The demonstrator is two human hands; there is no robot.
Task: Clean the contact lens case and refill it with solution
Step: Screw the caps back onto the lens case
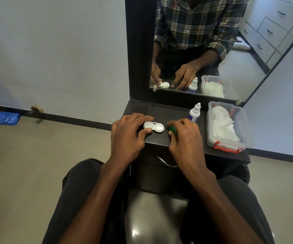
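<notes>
A white contact lens case (153, 127) lies on the dark shelf (159, 110) below the mirror. Its right well is uncovered; a white cap sits on its left well. My left hand (127, 133) grips the case's left end, thumb at the front and fingers behind. Just right of the case, my right hand (183, 134) has its fingertips closed on a small green cap (172, 129), held at the shelf surface. The solution bottle (194, 112), white with a blue label and a capped nozzle, stands upright behind my right hand.
A clear plastic box (246, 136) with red latches holds white tissues at the shelf's right end. The mirror (230, 50) rises behind the shelf. A drawer handle (165, 162) sits under the front edge. My knees are below. A blue cloth (4, 118) lies on the floor at left.
</notes>
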